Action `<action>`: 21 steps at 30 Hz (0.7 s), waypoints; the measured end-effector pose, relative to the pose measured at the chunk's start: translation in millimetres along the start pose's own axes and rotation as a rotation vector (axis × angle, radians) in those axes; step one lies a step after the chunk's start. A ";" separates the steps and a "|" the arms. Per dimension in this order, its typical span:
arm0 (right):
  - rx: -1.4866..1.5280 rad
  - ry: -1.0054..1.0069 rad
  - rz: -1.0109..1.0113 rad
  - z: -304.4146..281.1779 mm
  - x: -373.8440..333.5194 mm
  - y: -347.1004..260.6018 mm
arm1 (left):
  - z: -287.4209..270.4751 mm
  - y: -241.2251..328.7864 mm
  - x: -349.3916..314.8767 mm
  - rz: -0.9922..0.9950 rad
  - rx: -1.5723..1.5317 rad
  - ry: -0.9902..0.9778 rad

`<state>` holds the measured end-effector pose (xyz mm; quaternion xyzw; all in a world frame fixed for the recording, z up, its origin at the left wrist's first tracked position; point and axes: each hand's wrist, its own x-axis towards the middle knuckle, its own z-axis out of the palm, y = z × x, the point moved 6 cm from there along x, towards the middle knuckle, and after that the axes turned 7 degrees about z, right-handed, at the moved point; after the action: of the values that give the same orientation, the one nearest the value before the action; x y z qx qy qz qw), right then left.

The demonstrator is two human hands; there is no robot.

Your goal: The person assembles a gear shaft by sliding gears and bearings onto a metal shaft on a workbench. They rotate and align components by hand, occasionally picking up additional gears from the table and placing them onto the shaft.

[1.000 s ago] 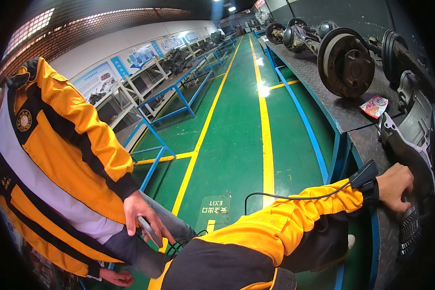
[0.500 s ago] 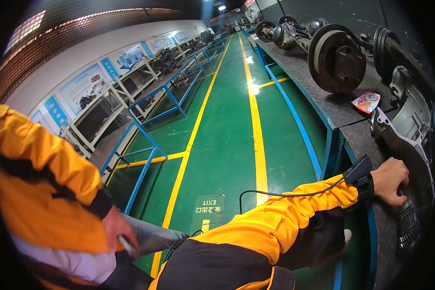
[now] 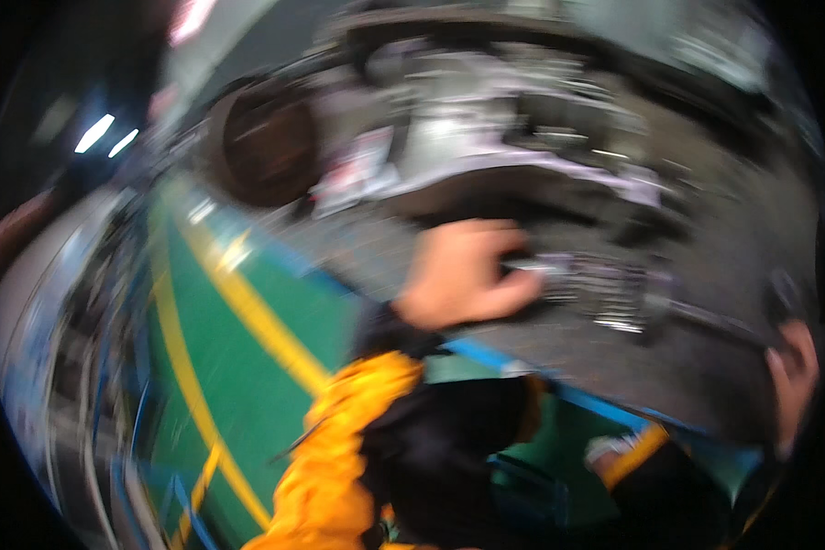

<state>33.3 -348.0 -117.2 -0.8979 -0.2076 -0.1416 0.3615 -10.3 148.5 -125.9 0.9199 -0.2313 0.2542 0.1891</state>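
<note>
My left hand reaches over the dark metal bench, its thumb and fingers closed around the left end of a ribbed gear shaft. Rings of teeth sit along the shaft, and a thinner rod runs from it to the right. Close to that rod's far end is my right hand, at the right rim of the view; blur and the dark rim hide its grip. Behind the shaft lies a silvery metal housing with a curved edge. A red and white packet rests at the housing's left.
A round rusty brake drum stands on the bench at the far left. Blue edging borders the bench. Green floor with yellow lines runs along the left. Below the bench edge are a shoe and a dark trouser leg.
My view has swung right toward the bench, so the hand and shaft now sit near the middle. My right hand has come into view; the other person at left is out of it.
</note>
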 end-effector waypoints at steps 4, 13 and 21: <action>-0.077 0.075 -0.083 1.0 -4.9 2.3 | -5.9 -10.9 -15.1 -0.045 0.037 0.002; 0.174 0.059 -0.023 -1.2 -0.8 6.0 | 3.4 -8.0 -5.1 -0.167 -0.167 -0.040; 0.206 0.097 -0.110 0.1 -1.1 5.0 | -0.8 11.6 -0.2 -0.208 -0.132 0.018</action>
<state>34.8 -351.5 -120.7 -0.8354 -0.2523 -0.1822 0.4530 -16.9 139.4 -122.7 0.9221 -0.1492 0.2257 0.2768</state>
